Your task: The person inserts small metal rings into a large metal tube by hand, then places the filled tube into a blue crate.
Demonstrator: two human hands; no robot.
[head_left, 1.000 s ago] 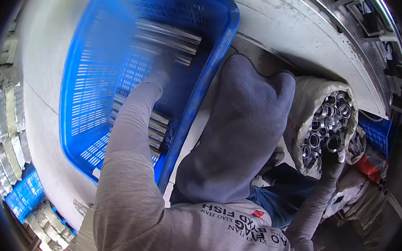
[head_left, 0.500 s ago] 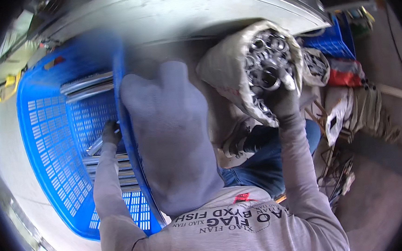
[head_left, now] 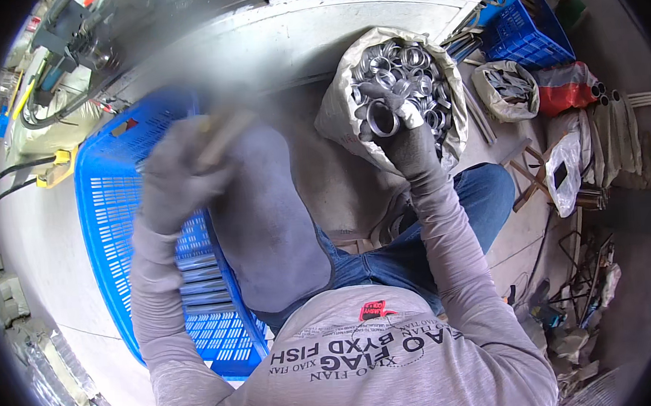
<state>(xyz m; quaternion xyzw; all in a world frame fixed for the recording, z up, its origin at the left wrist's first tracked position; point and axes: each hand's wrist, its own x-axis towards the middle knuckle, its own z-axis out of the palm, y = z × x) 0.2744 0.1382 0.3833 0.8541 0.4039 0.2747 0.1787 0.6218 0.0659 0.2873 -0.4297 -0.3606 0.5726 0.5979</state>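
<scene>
My right hand [head_left: 412,140], in a grey glove with a white patch on a finger, grips a shiny metal ring [head_left: 382,118]. It is at the mouth of a white woven sack [head_left: 342,115] full of similar metal rings [head_left: 415,57]. My left hand [head_left: 180,172], also gloved, is raised over the inner side of a blue plastic crate [head_left: 119,270]; motion smears its fingers. A blurred tan shape shows at its fingertips, and I cannot make out what it is. Several metal tubes [head_left: 201,283] lie in the crate. A grey pad [head_left: 266,215] covers my left thigh.
A pale metal cabinet side [head_left: 373,18] stands behind the sack. To the right are a smaller sack of metal pieces [head_left: 506,92], a second blue crate [head_left: 529,34], a red bag [head_left: 565,84] and a wooden stool [head_left: 529,177]. A yellow clamp-like thing [head_left: 57,169] sits left.
My left hand has risen out of the crate and moved toward the grey pad. My right hand has drawn slightly left and holds a ring at the sack's mouth. The view has shifted.
</scene>
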